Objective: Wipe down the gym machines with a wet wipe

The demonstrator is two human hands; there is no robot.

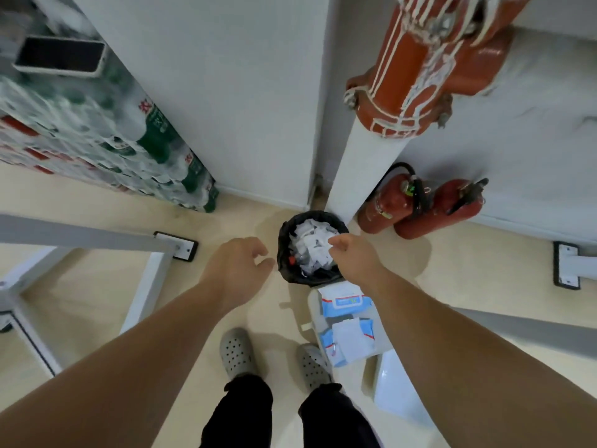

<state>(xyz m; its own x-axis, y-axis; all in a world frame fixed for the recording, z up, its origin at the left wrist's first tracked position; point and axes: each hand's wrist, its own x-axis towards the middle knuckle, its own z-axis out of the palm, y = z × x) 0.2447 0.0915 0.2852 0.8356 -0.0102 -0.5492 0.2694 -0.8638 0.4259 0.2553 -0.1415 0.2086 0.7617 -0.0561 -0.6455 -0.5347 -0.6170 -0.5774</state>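
A small bin with a black liner point(284, 250) stands on the floor against the wall, heaped with crumpled white used wipes point(311, 240). My right hand point(353, 258) hovers over the bin's right rim with its fingers curled down toward the wipes; whether it pinches one is hidden. To the left of the bin my left hand point(237, 265) hangs with loosely curled fingers and holds nothing. Two blue-and-white wet wipe packs point(347, 303) lie on a white ledge just below the bin, and a wipe sticks out of the nearer pack point(350, 342).
A grey machine frame point(80, 236) with a floor foot point(181, 250) stands at left. Shrink-wrapped bottle packs point(97, 134) carry a phone point(61, 56). Two red fire extinguishers point(420, 208) and a red pipe point(420, 76) are at right. My grey clogs point(237, 352) stand below.
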